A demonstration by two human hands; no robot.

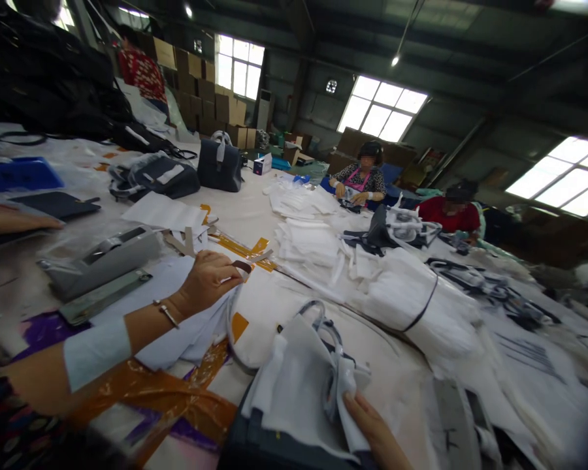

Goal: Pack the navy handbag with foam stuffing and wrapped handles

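My left hand (206,282), with a metal bangle on the wrist, pinches the upper edge of a white wrapping sheet (186,333) at the middle of the table. A small dark tab shows at its fingertips. At the bottom of the view, my right hand (370,427) grips a fold of white stuffing paper (298,385) that fills a dark handbag (255,444). The bag's curved handle (318,320) rises just above the paper. Most of the bag is hidden by the paper and the lower frame edge.
A co-worker's hand (14,219) rests at the far left. Stacks of white paper (306,241), wrapped bags and a grey bag panel (98,264) cover the long table. Seated co-workers (362,176) work across it, with cardboard boxes (200,98) stacked behind.
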